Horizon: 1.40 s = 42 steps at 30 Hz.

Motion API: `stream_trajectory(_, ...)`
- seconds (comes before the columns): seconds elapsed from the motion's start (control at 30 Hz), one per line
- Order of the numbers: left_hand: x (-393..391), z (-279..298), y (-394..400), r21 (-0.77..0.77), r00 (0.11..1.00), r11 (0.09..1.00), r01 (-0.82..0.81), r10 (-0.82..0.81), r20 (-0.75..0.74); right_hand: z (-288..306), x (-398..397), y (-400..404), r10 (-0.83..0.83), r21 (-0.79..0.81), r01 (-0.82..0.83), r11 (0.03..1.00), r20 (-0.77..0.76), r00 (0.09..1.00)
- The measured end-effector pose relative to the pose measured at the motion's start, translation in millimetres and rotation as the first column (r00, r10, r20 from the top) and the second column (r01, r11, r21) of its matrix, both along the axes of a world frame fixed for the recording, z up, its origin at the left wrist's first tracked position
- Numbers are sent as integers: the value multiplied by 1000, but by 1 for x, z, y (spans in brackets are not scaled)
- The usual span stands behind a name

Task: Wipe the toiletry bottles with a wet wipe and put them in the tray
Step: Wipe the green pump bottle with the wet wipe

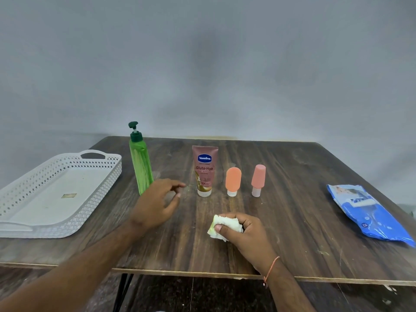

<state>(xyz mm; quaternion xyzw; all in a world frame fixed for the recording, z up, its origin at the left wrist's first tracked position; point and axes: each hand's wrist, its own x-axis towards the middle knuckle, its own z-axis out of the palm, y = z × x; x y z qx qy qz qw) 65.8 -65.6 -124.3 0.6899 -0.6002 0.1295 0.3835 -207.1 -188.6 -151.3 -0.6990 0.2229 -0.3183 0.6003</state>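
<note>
— On the dark wooden table (292, 199), what stood in the row?

— Four toiletry items, all upright and apart from one another: a green pump bottle (140, 164) at the left, then a pink Vaseline tube (204, 171) on its cap, then an orange bottle (233, 181) and a pink bottle (258, 180), both cap down.

— And the tray?

— The white perforated tray (29, 230) lay at the table's left edge, well apart from the tube, nearest the pump bottle. None of the bottles sat in it; only a small label showed on its floor.

— What were the hands doing?

— The right hand (245, 233) gripped a crumpled wet wipe (225, 225), its fingers (219, 228) curled round it, near the front middle of the table. The left hand (155, 203) hovered between the pump bottle and the Vaseline tube, slightly blurred, its fingers loosely spread and holding nothing, touching neither item.

— Anything else?

— A blue pack of wipes (369, 215) lay flat at the far right of the table. A thin orange thread (271, 266) circled the right wrist.
</note>
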Motion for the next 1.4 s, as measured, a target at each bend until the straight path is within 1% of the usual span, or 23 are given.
stream_trajectory(0.03,3,1,9,-76,1000,997,-9,10,7,0,0,0,-4,-5,4,1000,-4,1000)
stream_trajectory(0.1,11,3,23,-216,996,973,-82,75,-44,0,-1,1,-12,-6,11,1000,-8,1000)
stream_trajectory(0.2,35,1,34,-324,954,902,-284,230,-193,1,0,2,-16,-10,16,1000,-26,1000)
stream_trajectory(0.27,52,-2,34,-307,898,879,-364,245,-364,1,0,2,-15,-16,14,1000,-31,999)
stream_trajectory(0.33,66,-5,31,-202,823,910,-363,212,-526,0,0,3,-21,-24,20,1000,-41,999)
stream_trajectory(0.4,76,-5,22,-102,759,948,-302,174,-627,0,-1,4,-27,-28,26,999,-46,999)
stream_trajectory(0.5,91,-8,11,-63,671,987,-148,54,-739,-1,1,4,-37,-41,35,999,-44,998)
stream_trajectory(0.53,98,-11,8,-43,666,991,-125,52,-744,-1,1,4,-39,-38,37,999,-39,998)
stream_trajectory(0.63,112,-19,0,27,705,985,-170,141,-695,-1,1,3,-45,-37,43,998,-41,998)
stream_trajectory(0.8,109,-17,-3,29,728,972,-232,194,-657,0,5,1,-42,-15,42,999,-25,999)
stream_trajectory(0.87,99,-14,-2,7,726,972,-234,180,-663,-1,5,0,-43,0,43,999,-19,999)
stream_trajectory(0.93,86,-11,0,-38,701,979,-199,115,-703,-2,4,-1,-45,-2,45,999,-22,999)
stream_trajectory(0.97,78,-10,1,-74,665,982,-173,61,-744,-2,4,-1,-45,-7,45,999,-24,999)
stream_trajectory(1.0,68,-8,3,-110,610,983,-148,3,-792,-2,4,-1,-46,-7,45,999,-22,999)
stream_trajectory(1.03,57,-7,6,-151,529,980,-131,-60,-847,-2,5,-1,-45,-6,45,999,-21,999)
stream_trajectory(1.13,10,0,9,-254,246,963,-87,-226,-943,-3,4,-1,-54,-20,54,998,-48,997)
stream_trajectory(1.2,-20,3,9,-325,46,944,-58,-322,-946,-4,4,0,-61,-33,59,998,-67,996)
stream_trajectory(1.23,-33,3,9,-361,-65,932,-43,-363,-929,-4,3,0,-61,-39,59,998,-67,996)
stream_trajectory(1.27,-45,2,10,-386,-157,922,-27,-386,-909,-4,3,1,-60,-43,58,997,-61,996)
stream_trajectory(1.3,-55,1,11,-403,-221,915,-9,-395,-892,-4,3,2,-60,-49,57,997,-52,997)
stream_trajectory(1.33,-64,0,11,-410,-250,912,10,-395,-884,-3,3,3,-60,-57,58,997,-43,997)
stream_trajectory(1.4,-78,-3,11,-416,-268,909,38,-392,-880,-4,3,4,-63,-72,60,996,-38,997)
